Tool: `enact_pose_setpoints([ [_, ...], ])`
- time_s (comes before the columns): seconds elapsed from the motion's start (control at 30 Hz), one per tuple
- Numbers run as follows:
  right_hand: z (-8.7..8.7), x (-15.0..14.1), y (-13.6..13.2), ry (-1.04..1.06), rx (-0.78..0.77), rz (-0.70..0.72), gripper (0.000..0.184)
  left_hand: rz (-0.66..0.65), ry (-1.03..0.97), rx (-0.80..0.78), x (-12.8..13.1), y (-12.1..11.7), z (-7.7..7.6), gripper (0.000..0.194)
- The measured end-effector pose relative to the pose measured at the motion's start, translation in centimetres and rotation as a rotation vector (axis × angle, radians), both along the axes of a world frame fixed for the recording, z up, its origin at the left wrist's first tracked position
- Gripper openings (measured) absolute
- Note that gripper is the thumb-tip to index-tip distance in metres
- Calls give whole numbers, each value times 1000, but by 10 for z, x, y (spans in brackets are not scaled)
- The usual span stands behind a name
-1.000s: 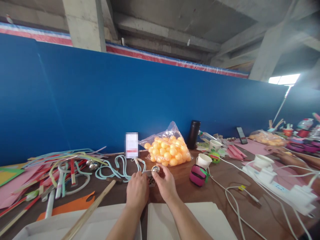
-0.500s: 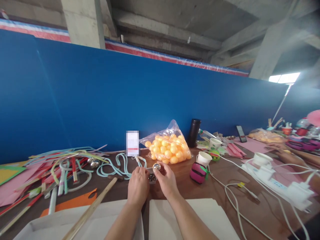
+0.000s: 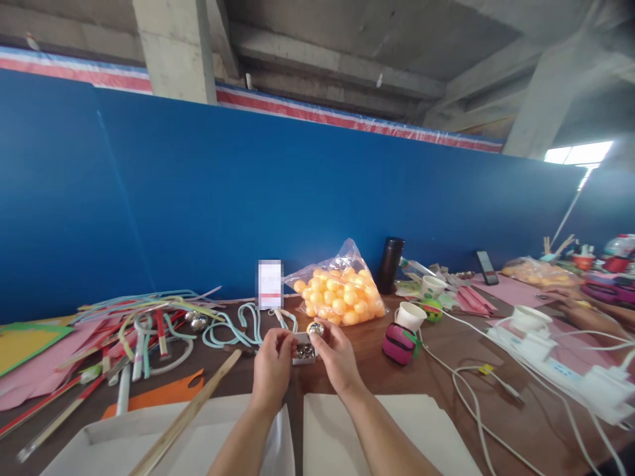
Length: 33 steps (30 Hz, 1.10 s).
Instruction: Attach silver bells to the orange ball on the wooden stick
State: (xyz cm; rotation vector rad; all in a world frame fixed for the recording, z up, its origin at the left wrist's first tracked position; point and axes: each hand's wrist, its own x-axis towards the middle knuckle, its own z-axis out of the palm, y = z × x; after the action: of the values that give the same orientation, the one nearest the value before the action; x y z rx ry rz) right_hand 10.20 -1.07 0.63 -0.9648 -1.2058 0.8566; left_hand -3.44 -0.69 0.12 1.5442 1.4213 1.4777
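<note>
On a brown tabletop [image 3: 364, 370], a person's right hand [image 3: 341, 362] grips a shiny, round silver ball [image 3: 316, 328] between thumb and fingers, raised at the right side of a small, white, open-topped rectangular box [image 3: 303, 361] holding tiny, shiny metallic pieces [image 3: 303, 352]. The left hand [image 3: 272, 370] is curled at the box's left side, thumb and fingertips drawn together; whether they pinch a small piece cannot be told. Handling seems to be partway through: the box stands uncovered and the ball is lifted, but it is neither set down nor visibly joined to anything; how much remains does not show. The fingers hide part of the ball and the box's left edge, and the pieces are too small to identify. Pixelation masks a white upright rectangle [image 3: 270, 283] behind.
</note>
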Motion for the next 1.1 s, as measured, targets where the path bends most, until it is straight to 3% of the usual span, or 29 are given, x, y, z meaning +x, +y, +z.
enact_pose_setpoints([
  [0.07, 0, 0, 0, 10, -12, 5, 38, 25, 92, 16, -3, -1, 0, 18],
  [0.27, 0, 1, 1, -3, -69, -28, 36, 33, 667, 106, -4, -5, -3, 20],
  [0.47, -1, -2, 1, -11, -37, -33, 38, 76, 870, -30, 2, 2, -5, 18],
  [0.6, 0, -2, 1, -9, -73, -28, 39, 85, 861, -44, 4, 7, -6, 17],
  [0.73, 0, 1, 3, 26, -89, -12, 36, 99, 790, 57, 6, 9, -9, 22],
  [0.93, -1, 5, 5, 85, -158, 39, 40, 66, 358, 8, 6, 6, -5, 19],
  [1.1, 1, 5, 1, 264, -231, 181, 38, 54, 97, -53, 4, 2, 2, 20],
])
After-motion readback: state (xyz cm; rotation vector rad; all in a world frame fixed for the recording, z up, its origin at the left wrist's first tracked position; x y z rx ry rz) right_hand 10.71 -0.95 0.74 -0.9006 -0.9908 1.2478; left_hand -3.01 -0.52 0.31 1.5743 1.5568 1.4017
